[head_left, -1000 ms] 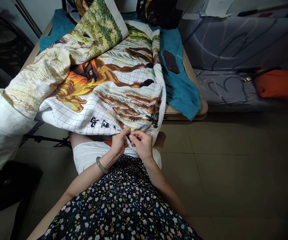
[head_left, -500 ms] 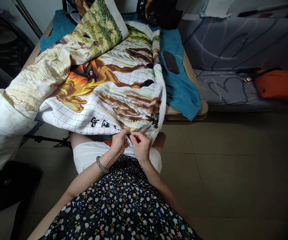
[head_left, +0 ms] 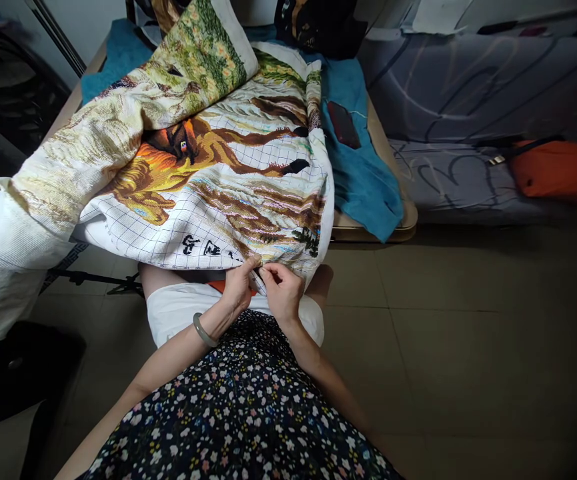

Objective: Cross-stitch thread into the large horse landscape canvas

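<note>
A large cross-stitch canvas (head_left: 178,200) with a printed blue grid spreads from the low table down over my knees. Its stitching shows an orange-brown horse, brown ground and green parts, with black characters along the near edge. My left hand (head_left: 238,287), with a grey-green bangle (head_left: 203,330) at the wrist, grips that near edge between thumb and fingers. Close on its right, my right hand (head_left: 284,293) is closed in a pinch at the canvas surface. Whatever lies between those fingertips is too small to make out. The canvas's left part is folded over and hangs off the side.
A teal cloth (head_left: 363,180) covers the table (head_left: 405,220), with a dark phone (head_left: 343,125) on it. A black bag (head_left: 318,27) stands at the back. To the right are a grey patterned sofa (head_left: 443,100) and an orange bag (head_left: 558,167). Tripod-like black legs (head_left: 93,277) stand at left.
</note>
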Demonstrator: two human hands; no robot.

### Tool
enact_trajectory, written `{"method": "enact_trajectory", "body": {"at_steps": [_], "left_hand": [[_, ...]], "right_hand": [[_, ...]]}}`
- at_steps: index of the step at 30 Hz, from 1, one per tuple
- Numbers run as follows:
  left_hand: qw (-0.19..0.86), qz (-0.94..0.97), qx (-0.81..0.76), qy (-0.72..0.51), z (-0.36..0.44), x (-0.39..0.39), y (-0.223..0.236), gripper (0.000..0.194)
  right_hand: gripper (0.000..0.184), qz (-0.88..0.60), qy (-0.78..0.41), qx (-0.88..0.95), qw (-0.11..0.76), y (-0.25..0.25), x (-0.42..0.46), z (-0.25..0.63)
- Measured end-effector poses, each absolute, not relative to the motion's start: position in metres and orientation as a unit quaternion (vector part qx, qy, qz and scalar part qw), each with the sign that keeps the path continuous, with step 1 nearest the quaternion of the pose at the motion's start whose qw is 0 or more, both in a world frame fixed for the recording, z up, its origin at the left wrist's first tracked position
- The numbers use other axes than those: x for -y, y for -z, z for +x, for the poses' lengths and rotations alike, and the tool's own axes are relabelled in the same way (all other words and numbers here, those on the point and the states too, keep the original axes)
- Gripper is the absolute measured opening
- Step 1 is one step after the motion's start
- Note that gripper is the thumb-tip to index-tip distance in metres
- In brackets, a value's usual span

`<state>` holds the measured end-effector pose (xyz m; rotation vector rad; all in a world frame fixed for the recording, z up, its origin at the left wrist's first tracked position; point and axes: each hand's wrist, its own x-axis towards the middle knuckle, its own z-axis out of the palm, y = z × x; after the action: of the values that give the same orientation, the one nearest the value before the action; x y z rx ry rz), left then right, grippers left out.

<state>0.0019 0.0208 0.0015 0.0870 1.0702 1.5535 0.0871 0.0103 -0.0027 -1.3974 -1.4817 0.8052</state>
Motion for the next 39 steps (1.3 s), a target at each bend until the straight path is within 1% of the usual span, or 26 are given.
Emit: {"method": "enact_trajectory", "body": {"at_steps": [3,6,8,10,12,14,15,17,19,20,23,25,26,28,29,31,32,34,35,37,39], "left_hand": [[0.596,0.048,-0.443,-0.668,0.001,-0.018,-0.001,0.027],[0.608,0.058,-0.429,-0.665,-0.001,-0.015,0.001,0.027],[0.612,0.063,-0.418,-0.668,-0.002,-0.014,0.002,0.029],[0.617,0.067,-0.408,-0.67,-0.003,-0.013,0.003,0.031],[0.628,0.076,-0.407,-0.659,-0.003,-0.012,0.004,0.03],[0.628,0.086,-0.415,-0.653,-0.004,-0.012,0.003,0.028],[0.62,0.091,-0.419,-0.657,-0.004,-0.012,0.003,0.028],[0.594,0.095,-0.421,-0.679,-0.005,-0.013,0.004,0.031],[0.574,0.094,-0.42,-0.697,-0.005,-0.014,0.006,0.035],[0.57,0.095,-0.418,-0.701,-0.005,-0.014,0.007,0.036],[0.565,0.106,-0.41,-0.708,-0.005,-0.014,0.011,0.036],[0.565,0.114,-0.405,-0.709,-0.005,-0.014,0.011,0.035],[0.566,0.116,-0.405,-0.709,-0.004,-0.014,0.011,0.034],[0.568,0.113,-0.407,-0.706,-0.004,-0.013,0.01,0.035],[0.572,0.107,-0.409,-0.703,-0.003,-0.013,0.008,0.035],[0.584,0.093,-0.415,-0.691,-0.003,-0.012,0.006,0.034],[0.59,0.087,-0.421,-0.683,-0.003,-0.011,0.005,0.032],[0.599,0.08,-0.435,-0.668,-0.004,-0.011,0.004,0.028],[0.6,0.077,-0.44,-0.663,-0.004,-0.01,0.004,0.028],[0.602,0.075,-0.443,-0.66,-0.004,-0.01,0.004,0.029],[0.604,0.073,-0.439,-0.661,-0.005,-0.01,0.004,0.031]], "right_hand": [[0.014,-0.576,-0.374,0.548,0.478,-0.001,-0.01,0.086],[0.019,-0.577,-0.401,0.515,0.491,-0.009,-0.013,0.086],[0.021,-0.565,-0.386,0.56,0.467,-0.015,-0.016,0.087],[0.017,-0.555,-0.356,0.624,0.42,-0.021,-0.019,0.088],[0.013,-0.548,-0.353,0.658,0.377,-0.028,-0.024,0.089],[0.015,-0.548,-0.384,0.637,0.382,-0.038,-0.03,0.096],[0.015,-0.55,-0.401,0.605,0.413,-0.046,-0.034,0.103],[0.016,-0.542,-0.422,0.519,0.508,-0.068,-0.042,0.126],[0.016,-0.504,-0.437,0.448,0.596,-0.096,-0.051,0.157],[0.02,-0.484,-0.435,0.427,0.628,-0.11,-0.055,0.173],[0.034,-0.431,-0.362,0.41,0.718,-0.138,-0.06,0.206],[0.032,-0.408,-0.295,0.419,0.756,-0.137,-0.059,0.207],[0.03,-0.403,-0.284,0.428,0.757,-0.131,-0.057,0.202],[0.023,-0.406,-0.329,0.453,0.722,-0.107,-0.049,0.184],[0.021,-0.415,-0.377,0.471,0.681,-0.093,-0.044,0.173],[0.015,-0.448,-0.47,0.515,0.56,-0.066,-0.032,0.152],[0.011,-0.464,-0.495,0.544,0.494,-0.054,-0.026,0.143],[0.014,-0.488,-0.491,0.604,0.394,-0.038,-0.017,0.13],[0.018,-0.495,-0.469,0.631,0.369,-0.034,-0.014,0.126],[0.024,-0.509,-0.409,0.669,0.354,-0.03,-0.011,0.12],[0.025,-0.521,-0.362,0.688,0.352,-0.03,-0.012,0.116]]}}
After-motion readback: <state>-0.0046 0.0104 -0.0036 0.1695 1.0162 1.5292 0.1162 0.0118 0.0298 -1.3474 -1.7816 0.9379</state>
